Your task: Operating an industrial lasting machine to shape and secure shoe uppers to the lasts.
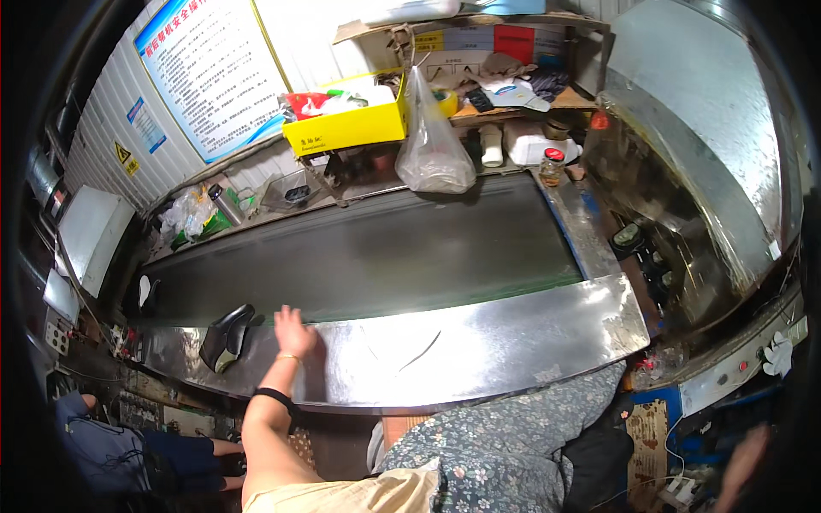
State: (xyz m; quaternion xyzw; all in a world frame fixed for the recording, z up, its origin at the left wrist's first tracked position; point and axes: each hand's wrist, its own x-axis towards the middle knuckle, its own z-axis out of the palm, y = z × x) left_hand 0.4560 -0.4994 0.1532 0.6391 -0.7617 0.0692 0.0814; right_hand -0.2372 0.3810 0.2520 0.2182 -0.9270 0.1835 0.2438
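My left hand (292,333) reaches over the back edge of a shiny metal ledge (479,350), fingers spread and nothing in them. Just left of it, apart from the fingers, a black shoe upper (227,338) lies tilted on the ledge. At the far left end of the dark conveyor belt (385,248) is a small dark and white piece (144,291), whose kind I cannot make out. Low at the far right, my right hand (746,457) is smeared by motion beside a machine; its fingers and anything in them cannot be made out.
Behind the belt, a yellow box (346,124) of odds and ends and a hanging plastic bag (434,141) border it. A red-lidded jar (552,167) stands at the back right. Machinery with dark shoes (629,238) is at right. Another person (111,445) is at lower left.
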